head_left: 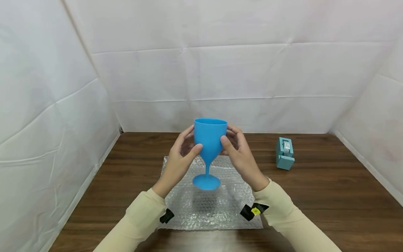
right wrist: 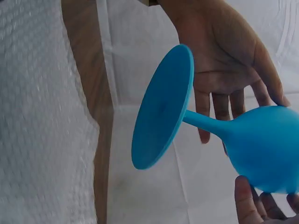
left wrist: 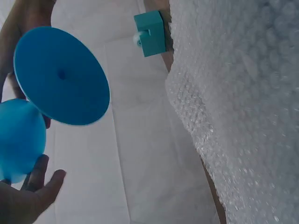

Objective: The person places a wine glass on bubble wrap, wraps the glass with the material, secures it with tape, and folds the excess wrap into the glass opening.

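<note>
A blue goblet (head_left: 210, 138) is held upright in the air between both hands, over a sheet of bubble wrap (head_left: 189, 206). My left hand (head_left: 181, 159) grips the bowl from the left, thumb on the near side. From the right, my right hand (head_left: 240, 157) holds the same bowl, its thumb on the near side too. The stem and round foot hang free below the fingers. In the left wrist view the underside of the foot (left wrist: 60, 79) faces the camera; the right wrist view shows the stem (right wrist: 205, 123) untouched.
A teal tape dispenser (head_left: 285, 153) with a roll of clear tape stands on the brown wooden table (head_left: 330, 185), right of the bubble wrap. White sheeting (head_left: 236, 70) hangs behind the table and along both sides.
</note>
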A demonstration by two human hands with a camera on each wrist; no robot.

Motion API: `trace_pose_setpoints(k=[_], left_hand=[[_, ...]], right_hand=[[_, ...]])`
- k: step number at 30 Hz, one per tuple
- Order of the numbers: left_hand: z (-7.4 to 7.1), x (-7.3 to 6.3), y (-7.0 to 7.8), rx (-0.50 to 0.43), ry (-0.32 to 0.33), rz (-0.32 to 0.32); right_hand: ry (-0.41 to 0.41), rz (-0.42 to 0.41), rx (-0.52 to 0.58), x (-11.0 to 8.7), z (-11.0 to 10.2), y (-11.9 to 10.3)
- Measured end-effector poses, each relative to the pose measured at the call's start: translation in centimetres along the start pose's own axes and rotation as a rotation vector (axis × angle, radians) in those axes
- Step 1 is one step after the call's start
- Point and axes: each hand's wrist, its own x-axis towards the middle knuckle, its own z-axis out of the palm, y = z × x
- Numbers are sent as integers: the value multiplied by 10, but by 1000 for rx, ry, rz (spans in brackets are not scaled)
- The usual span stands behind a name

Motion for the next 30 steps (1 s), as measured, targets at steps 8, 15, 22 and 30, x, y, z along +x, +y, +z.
trace_pose_setpoints(k=[8,15,22,30], left_hand=[[-30,-22,-6,47,11,-190],[-52,-32,-21,80,3,-343],[-67,-35,-38,130,-21,-457],[-78,-35,-54,137,-50,-547]], right_hand=[[-86,176,33,0,32,7],[-143,310,85,8,59,27],[-185,437,134,14,78,48],[-203,529,143,19,91,63]])
